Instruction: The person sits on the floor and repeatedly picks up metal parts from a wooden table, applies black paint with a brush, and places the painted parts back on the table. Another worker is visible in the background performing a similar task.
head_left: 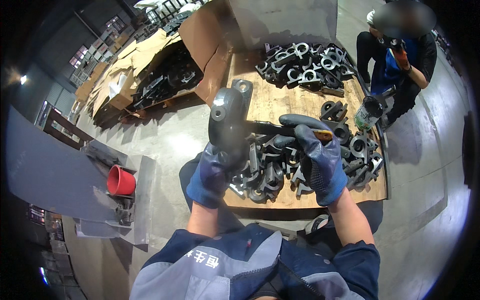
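- Metal bracket [218,113], dark and rounded: I see it raised over the near left side of the wooden tabletop [286,106], gripped by the gloved left hand [210,172] from below.
- The left fingers look clamped on its lower end, though the bracket and some blur hide most of them from me.
- I read its long axis as running away from the wearer, the flat lug with a hole at the far end, leaning slightly right.
- My right hand [321,159] has its fingers [302,120] closed around a slim tool [269,128] with an orange end.
- That tool points left, roughly crosswise to the bracket, its dark tip at the bracket's right side; whether they touch, I cannot tell.
- So the bracket lies left of the right fingers, and the left hand is the nearer one, being already on it.
- Below the hands I have a near pile [272,175] of similar parts, with a far pile [291,75] beyond.
- Past the right edge, a co-worker [395,75] crouches near a can [367,112].
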`<state>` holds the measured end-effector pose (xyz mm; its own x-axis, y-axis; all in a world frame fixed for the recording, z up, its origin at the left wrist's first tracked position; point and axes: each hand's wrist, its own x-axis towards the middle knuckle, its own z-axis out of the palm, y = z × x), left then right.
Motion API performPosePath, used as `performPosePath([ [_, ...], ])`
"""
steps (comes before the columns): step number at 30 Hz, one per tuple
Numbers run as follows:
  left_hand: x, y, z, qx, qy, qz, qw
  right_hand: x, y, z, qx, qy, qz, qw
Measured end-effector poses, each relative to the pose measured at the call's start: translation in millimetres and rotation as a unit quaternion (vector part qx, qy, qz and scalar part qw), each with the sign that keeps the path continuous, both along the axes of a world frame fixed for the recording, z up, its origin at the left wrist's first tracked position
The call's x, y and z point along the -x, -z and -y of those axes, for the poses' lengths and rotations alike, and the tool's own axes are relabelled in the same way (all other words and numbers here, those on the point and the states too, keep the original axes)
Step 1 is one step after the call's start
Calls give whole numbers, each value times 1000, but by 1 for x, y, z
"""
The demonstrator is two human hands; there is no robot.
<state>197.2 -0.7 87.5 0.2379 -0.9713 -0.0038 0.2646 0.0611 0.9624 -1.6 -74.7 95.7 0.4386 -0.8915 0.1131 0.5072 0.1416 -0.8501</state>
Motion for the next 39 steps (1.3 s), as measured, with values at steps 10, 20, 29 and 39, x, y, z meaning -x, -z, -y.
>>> performPosePath([
  [10,0,18,8,-8,1,-98,995,9,2,-10,66,-31,39,997],
  [20,5,9,13,-28,-34,-76,996,2,25,-2,60,-18,-29,998],
  [29,7,16,20,-11,-27,-54,998,-3,42,-1,203,43,-111,972],
  [39,11,18,22,-19,-40,-52,998,-10,18,-1,-163,-81,195,964],
])
